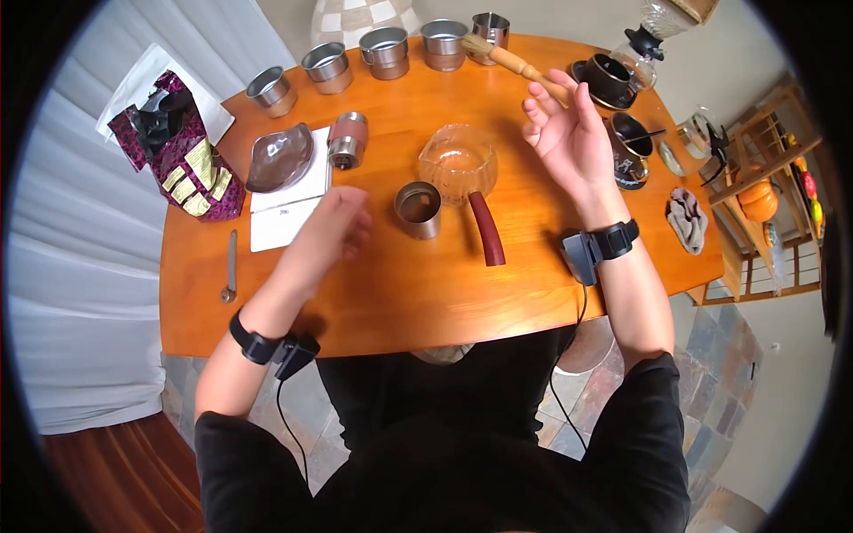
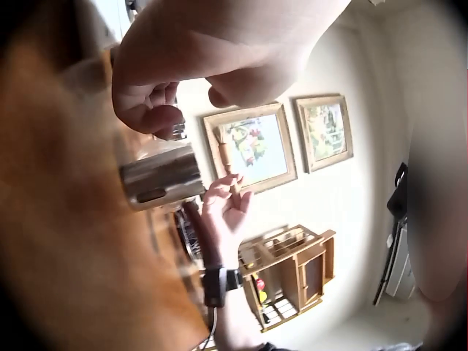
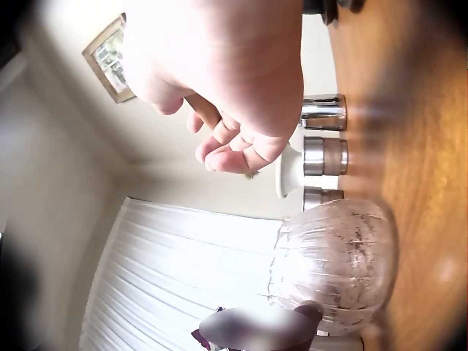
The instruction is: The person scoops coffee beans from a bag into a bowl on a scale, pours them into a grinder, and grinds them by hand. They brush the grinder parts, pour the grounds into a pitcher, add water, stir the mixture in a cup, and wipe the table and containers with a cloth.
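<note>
A wooden-handled brush (image 1: 511, 60) is in my right hand (image 1: 573, 147), its bristles toward the back row of cups; the right wrist view shows curled fingers (image 3: 234, 150) around the handle. My left hand (image 1: 333, 226) hangs loosely curled with nothing visible in it, left of a small metal cup (image 1: 418, 210) holding brown contents. In the left wrist view that metal cup (image 2: 162, 177) is just below the left fingers (image 2: 157, 117). Behind and right of the cup stands a ribbed glass pot (image 1: 458, 164) with a dark red handle (image 1: 485, 229) pointing toward me.
Several metal cups (image 1: 384, 53) line the back edge. A coffee bag (image 1: 191, 169), brown dish (image 1: 281, 158), white scale (image 1: 275, 226), banded cylinder (image 1: 347, 140) and spoon (image 1: 231, 266) are left. At right are black cups (image 1: 629, 164), a glass server (image 1: 697, 135) and a cloth (image 1: 687, 219).
</note>
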`<action>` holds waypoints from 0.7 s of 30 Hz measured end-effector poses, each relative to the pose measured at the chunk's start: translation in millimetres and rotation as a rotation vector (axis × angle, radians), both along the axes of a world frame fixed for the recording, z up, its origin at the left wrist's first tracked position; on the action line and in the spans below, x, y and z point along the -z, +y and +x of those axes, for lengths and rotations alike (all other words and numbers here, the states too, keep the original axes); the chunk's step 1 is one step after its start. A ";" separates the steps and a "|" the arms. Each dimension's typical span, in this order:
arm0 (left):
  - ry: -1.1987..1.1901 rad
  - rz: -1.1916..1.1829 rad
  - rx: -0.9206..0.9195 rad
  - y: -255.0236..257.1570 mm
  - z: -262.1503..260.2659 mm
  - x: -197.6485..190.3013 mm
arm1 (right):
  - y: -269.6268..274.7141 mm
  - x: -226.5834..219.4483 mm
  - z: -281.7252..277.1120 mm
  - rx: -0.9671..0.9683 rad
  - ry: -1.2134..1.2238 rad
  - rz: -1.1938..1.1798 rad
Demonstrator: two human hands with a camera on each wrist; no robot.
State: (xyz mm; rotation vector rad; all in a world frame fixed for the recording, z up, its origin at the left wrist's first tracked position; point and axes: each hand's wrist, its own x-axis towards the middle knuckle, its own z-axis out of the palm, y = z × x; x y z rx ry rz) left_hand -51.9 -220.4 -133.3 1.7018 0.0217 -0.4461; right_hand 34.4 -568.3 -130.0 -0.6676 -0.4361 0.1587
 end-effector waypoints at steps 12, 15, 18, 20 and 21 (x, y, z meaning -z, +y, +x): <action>-0.244 0.199 0.191 -46.9 4.2 3.8 | 8.5 28.7 -3.5 -0.104 0.086 0.037; -0.264 0.315 0.255 -43.7 9.0 0.0 | 7.5 31.6 -1.3 -0.095 0.101 0.036; -0.357 0.220 0.245 -43.4 2.3 -2.0 | 6.1 32.5 -1.3 -0.090 0.078 0.072; -0.462 0.160 0.232 -45.1 10.4 -10.2 | 5.7 35.5 -0.6 -0.091 0.099 0.067; -0.572 0.097 0.209 -46.7 16.0 -16.6 | 5.6 36.3 0.4 -0.099 0.114 0.058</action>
